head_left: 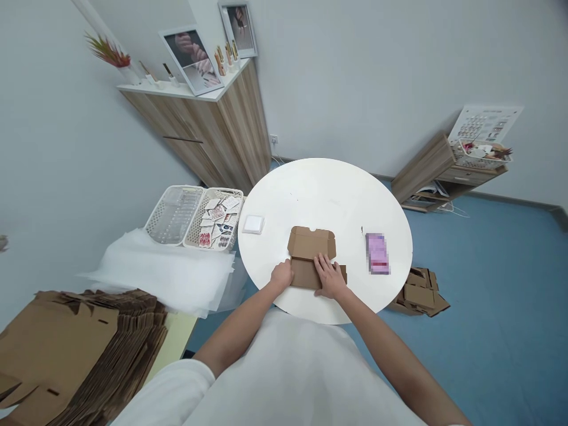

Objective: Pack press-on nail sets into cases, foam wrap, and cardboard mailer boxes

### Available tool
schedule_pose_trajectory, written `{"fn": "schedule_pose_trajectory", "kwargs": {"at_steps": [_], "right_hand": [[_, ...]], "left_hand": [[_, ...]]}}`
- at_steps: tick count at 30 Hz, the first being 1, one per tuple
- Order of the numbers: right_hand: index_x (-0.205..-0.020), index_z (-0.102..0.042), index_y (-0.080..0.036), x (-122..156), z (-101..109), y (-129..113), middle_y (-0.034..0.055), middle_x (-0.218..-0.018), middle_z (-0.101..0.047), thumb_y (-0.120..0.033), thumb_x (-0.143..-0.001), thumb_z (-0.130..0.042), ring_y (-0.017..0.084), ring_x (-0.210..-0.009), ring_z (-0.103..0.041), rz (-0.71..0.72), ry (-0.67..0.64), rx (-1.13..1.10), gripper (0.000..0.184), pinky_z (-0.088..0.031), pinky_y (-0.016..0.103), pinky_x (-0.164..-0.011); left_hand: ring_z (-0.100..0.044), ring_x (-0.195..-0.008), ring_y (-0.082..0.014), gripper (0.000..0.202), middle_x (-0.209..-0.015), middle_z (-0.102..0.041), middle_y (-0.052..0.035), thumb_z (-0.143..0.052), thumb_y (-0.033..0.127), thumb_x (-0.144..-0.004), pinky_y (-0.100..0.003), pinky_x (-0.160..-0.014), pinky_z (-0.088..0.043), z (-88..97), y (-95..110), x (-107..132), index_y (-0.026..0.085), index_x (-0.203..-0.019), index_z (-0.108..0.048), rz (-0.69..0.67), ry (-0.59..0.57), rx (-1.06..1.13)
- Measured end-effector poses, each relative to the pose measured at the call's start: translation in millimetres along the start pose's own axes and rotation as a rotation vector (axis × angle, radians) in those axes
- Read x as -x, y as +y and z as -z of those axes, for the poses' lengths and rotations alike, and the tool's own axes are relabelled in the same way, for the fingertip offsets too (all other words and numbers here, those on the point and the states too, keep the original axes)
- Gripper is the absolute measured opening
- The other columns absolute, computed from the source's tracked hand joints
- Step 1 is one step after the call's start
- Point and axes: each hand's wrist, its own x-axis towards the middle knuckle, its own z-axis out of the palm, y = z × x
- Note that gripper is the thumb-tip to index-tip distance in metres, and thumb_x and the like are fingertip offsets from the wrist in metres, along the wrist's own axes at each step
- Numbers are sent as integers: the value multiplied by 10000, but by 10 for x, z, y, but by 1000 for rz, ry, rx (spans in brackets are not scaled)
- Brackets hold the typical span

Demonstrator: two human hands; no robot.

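A brown cardboard mailer box (305, 273), partly folded, lies in front of me on the round white table (328, 195). Its tabbed lid (312, 242) is spread out on the far side. At the box's left side, my left hand (282, 276) has its fingers curled closed on the edge. My right hand (331, 276) rests on the right part of the box with fingers spread, and a side flap (343, 272) sticks out beyond it. The palm side of both hands is hidden.
A small white case (253, 224) and a blurred purple packet (378, 253) lie on the table. Left are baskets of cards (217, 219), white foam sheets (164, 266) and stacked flat cardboard (57, 349). Folded boxes (419, 291) sit at the lower right. Cabinets (208, 130) stand behind.
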Motion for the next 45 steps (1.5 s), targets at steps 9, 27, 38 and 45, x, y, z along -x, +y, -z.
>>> {"fn": "schedule_pose_trajectory", "kwargs": {"at_steps": [9, 27, 38, 45], "right_hand": [[-1358, 22, -212, -7, 35, 17, 97, -1437, 33, -476, -515, -678, 283, -1302, 51, 4, 6, -33, 1127, -87, 504, -994], [-1354, -38, -235, 162, 110, 140, 94, -1436, -31, -558, -624, -545, 279, -1305, -3, -48, 188, -167, 945, -88, 480, -993], [-1320, -221, -147, 416, -239, 421, 94, -1131, -520, -343, -731, -405, 198, -825, -566, -550, 301, -1034, 647, -446, 334, -751], [-1183, -422, -181, 370, -44, 235, 73, -1062, -522, -355, -677, -491, 164, -768, -536, -418, 330, -996, 540, -449, 303, -716]], "left_hand": [[-548, -925, -252, 396, -954, -585, -112, -366, 335, -821, -327, -733, -394, -15, -97, 126, 148, -1170, -357, -72, 65, 130], [-510, -987, -320, 1184, -1139, -410, -112, -723, 546, -402, -335, -746, -410, 187, -9, 51, 298, -1342, -49, -259, -67, 2], [-531, -945, -311, 1200, -1126, -414, -111, -730, 547, -387, -328, -742, -407, 171, 66, 29, 294, -1346, -55, -249, -71, 4], [-523, -964, -306, 1210, -1118, -422, -106, -727, 555, -388, -326, -747, -406, 96, 146, 24, 291, -1345, -35, -244, -78, 31]]}}
